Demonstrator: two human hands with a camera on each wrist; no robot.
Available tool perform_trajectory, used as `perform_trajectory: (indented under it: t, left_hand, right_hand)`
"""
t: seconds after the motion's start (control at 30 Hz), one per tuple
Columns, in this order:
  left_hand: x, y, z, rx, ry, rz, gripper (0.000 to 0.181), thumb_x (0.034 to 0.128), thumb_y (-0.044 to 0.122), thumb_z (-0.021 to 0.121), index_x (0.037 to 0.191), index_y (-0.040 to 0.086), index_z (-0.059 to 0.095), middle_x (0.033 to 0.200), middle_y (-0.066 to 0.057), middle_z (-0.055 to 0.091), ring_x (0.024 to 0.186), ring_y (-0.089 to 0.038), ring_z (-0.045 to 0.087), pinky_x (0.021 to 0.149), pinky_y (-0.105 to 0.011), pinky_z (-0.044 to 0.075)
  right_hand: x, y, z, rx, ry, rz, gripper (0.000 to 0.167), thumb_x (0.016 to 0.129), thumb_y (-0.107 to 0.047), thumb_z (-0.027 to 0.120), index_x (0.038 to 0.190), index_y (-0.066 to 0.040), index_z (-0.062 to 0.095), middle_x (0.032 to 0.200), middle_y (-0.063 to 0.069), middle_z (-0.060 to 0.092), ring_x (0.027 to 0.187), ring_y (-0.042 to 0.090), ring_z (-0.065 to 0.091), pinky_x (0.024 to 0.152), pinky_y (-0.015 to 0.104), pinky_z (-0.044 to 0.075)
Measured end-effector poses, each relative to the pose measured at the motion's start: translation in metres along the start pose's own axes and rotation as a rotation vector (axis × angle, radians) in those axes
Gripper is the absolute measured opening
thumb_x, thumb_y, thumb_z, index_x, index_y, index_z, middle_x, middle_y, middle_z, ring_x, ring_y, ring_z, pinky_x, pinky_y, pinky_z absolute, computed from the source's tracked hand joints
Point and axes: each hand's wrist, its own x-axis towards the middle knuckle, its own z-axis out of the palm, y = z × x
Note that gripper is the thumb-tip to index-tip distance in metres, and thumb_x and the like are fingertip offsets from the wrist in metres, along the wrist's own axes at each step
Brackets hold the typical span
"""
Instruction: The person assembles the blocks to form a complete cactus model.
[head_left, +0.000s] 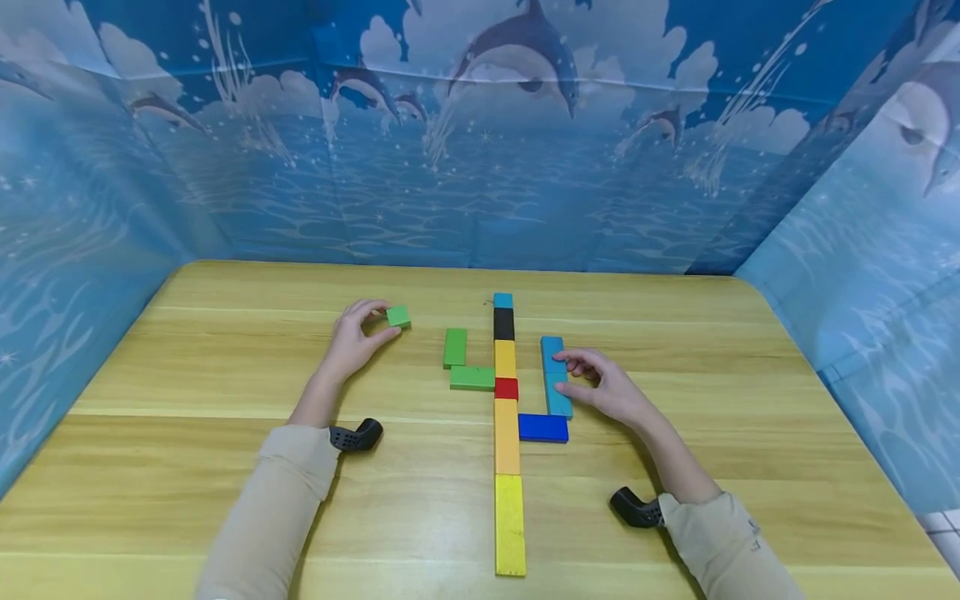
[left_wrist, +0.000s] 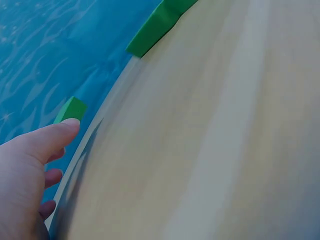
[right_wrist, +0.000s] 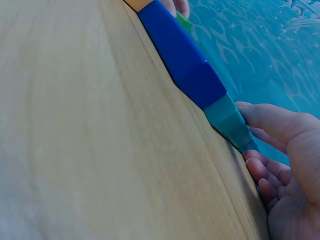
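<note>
My left hand (head_left: 357, 337) pinches a small green block (head_left: 398, 316) between thumb and fingers, above the table's far left part. In the left wrist view the thumb lies over that block. My right hand (head_left: 609, 388) touches two light blue blocks (head_left: 552, 354) laid end to end, its thumb and index fingertips apart along them. In the right wrist view its other fingers are curled beside the light blue piece (right_wrist: 226, 119). The blocks' lower end meets a dark blue block (head_left: 543, 428).
A column of blocks runs down the middle: light blue, black (head_left: 504, 324), orange-yellow, red (head_left: 506, 388), light orange (head_left: 507, 437) and yellow (head_left: 510, 525). Two green blocks (head_left: 472, 378) form an angle on its left. A dolphin-print curtain (head_left: 480, 192) stands behind the wooden table (head_left: 405, 508).
</note>
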Motion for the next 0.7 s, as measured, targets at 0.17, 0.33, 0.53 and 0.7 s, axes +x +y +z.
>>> perform_trajectory:
  t: [0.17, 0.33, 0.53, 0.7]
  left_hand:
    - [0.015, 0.008, 0.018, -0.007, -0.007, -0.002, 0.039, 0.0823, 0.017, 0.068, 0.117, 0.003, 0.058, 0.11, -0.014, 0.056, 0.101, -0.031, 0.049, 0.098, -0.052, 0.023]
    - [0.026, 0.015, 0.033, 0.029, -0.021, 0.005, 0.041, 0.0821, 0.019, 0.069, 0.119, 0.005, 0.058, 0.113, -0.012, 0.057, 0.103, -0.03, 0.049, 0.1, -0.054, 0.017]
    - [0.035, 0.021, 0.043, 0.088, -0.067, -0.005, 0.041, 0.0832, 0.025, 0.067, 0.12, 0.009, 0.058, 0.116, -0.01, 0.057, 0.114, -0.031, 0.043, 0.101, -0.054, 0.017]
    - [0.039, 0.023, 0.049, 0.143, -0.123, -0.001, 0.042, 0.0842, 0.028, 0.066, 0.121, 0.012, 0.058, 0.12, -0.008, 0.057, 0.118, -0.031, 0.041, 0.101, -0.053, 0.018]
  right_hand:
    - [0.001, -0.001, 0.0, -0.001, -0.001, -0.003, 0.04, 0.084, -0.007, 0.064, 0.12, 0.004, 0.053, 0.098, 0.02, 0.05, 0.09, 0.031, 0.043, 0.072, 0.026, 0.036]
    - [0.002, -0.001, -0.001, -0.007, 0.0, -0.005, 0.04, 0.084, -0.007, 0.064, 0.12, 0.005, 0.053, 0.099, 0.02, 0.05, 0.09, 0.031, 0.043, 0.072, 0.026, 0.036]
    - [0.001, -0.002, -0.001, -0.019, 0.002, -0.001, 0.04, 0.084, -0.007, 0.064, 0.12, 0.005, 0.053, 0.098, 0.02, 0.051, 0.09, 0.032, 0.043, 0.072, 0.025, 0.036]
    - [0.001, -0.002, -0.001, -0.031, 0.002, 0.001, 0.04, 0.084, -0.008, 0.064, 0.121, 0.005, 0.053, 0.099, 0.019, 0.051, 0.09, 0.031, 0.044, 0.072, 0.026, 0.037]
